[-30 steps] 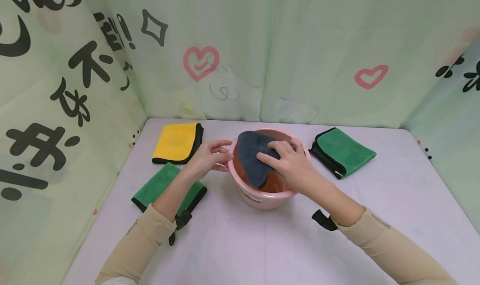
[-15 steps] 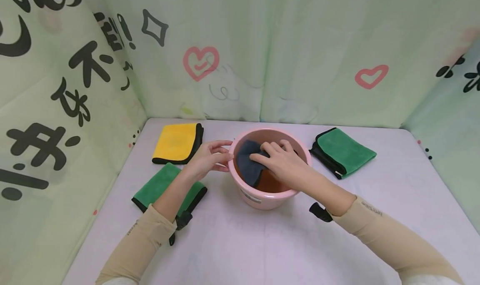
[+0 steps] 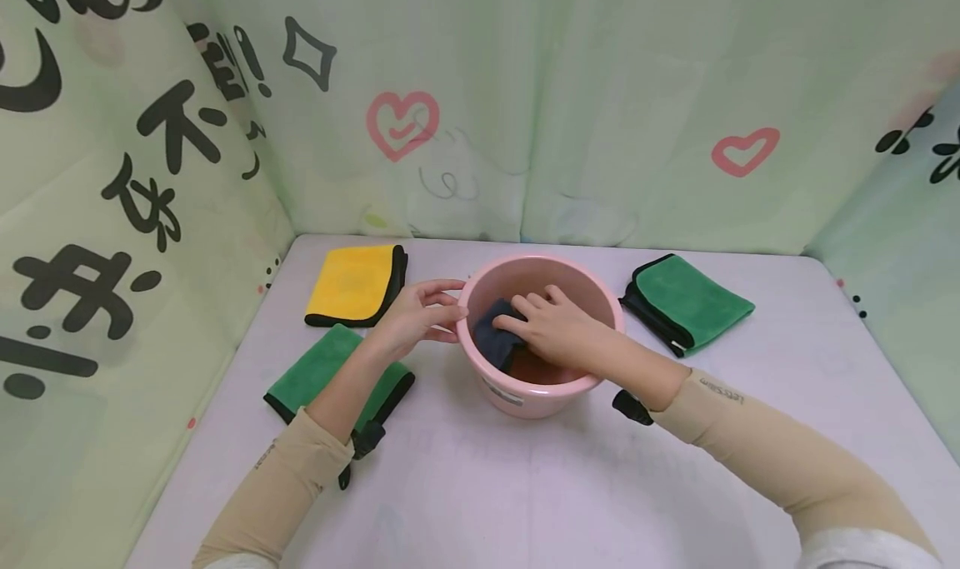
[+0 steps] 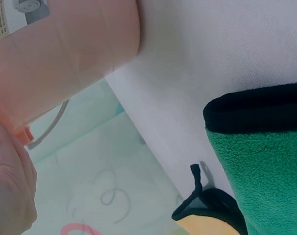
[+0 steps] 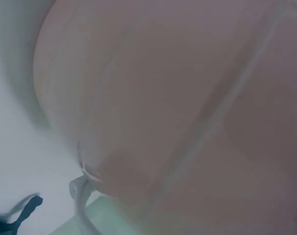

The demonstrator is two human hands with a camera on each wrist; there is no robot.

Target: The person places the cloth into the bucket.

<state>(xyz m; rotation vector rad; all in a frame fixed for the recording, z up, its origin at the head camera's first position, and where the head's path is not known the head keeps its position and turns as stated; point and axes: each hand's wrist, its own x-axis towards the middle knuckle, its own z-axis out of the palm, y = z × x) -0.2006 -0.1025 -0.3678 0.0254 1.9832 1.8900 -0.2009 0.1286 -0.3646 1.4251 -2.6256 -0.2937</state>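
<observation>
A pink plastic bucket [image 3: 528,401] stands upright at the middle of the table. At its left rim my left hand [image 3: 420,315] holds on with thumb and fingers; the left wrist view shows that hand [image 4: 11,181] against the bucket's side [image 4: 65,54]. My right hand [image 3: 551,327] reaches down inside the bucket and grips a dark grey cloth [image 3: 497,336], bunched against the inner left wall. The cloth's lower part and some right fingertips are hidden. Only the bucket's outer side [image 5: 153,98] fills most of the right wrist view, without the hand.
A folded yellow cloth [image 3: 352,284] lies at the back left of the table [image 3: 480,502]. One green cloth [image 3: 318,369] lies partly under the left forearm, another green cloth [image 3: 693,302] right of the bucket. Patterned curtains [image 3: 525,119] surround the table's back and sides.
My right hand has moved down and left into the bucket, taking the grey cloth from rim height to the inside, where it is more bunched. The left hand has stayed at the rim.
</observation>
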